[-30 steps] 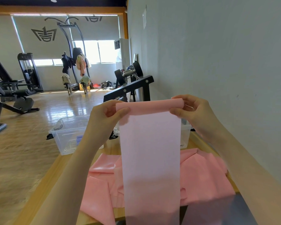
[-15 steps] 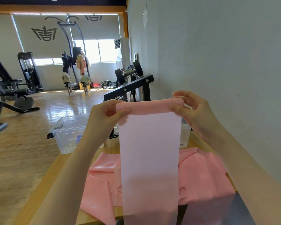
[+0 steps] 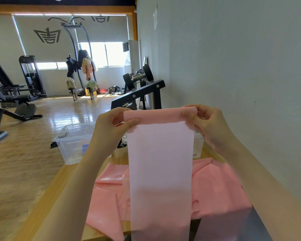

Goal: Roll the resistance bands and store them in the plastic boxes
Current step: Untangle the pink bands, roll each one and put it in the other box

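Pink resistance band (image 3: 161, 164) held up over table (image 3: 47, 193), top edge rolled. Left hand (image 3: 111, 126) and right hand (image 3: 208, 122) pinch roll ends. Step: rolling, early. Next: even turns, edges aligned, then into plastic box (image 3: 71, 141).

Pink band (image 3: 160, 153) thin, matt, translucent; plastic box (image 3: 71, 143) clear; wooden table (image 3: 47, 193) smooth.

The right hand (image 3: 208, 124) has curled its fingers back down around the rolled top edge of the pink band (image 3: 160, 153), after briefly lifting them.
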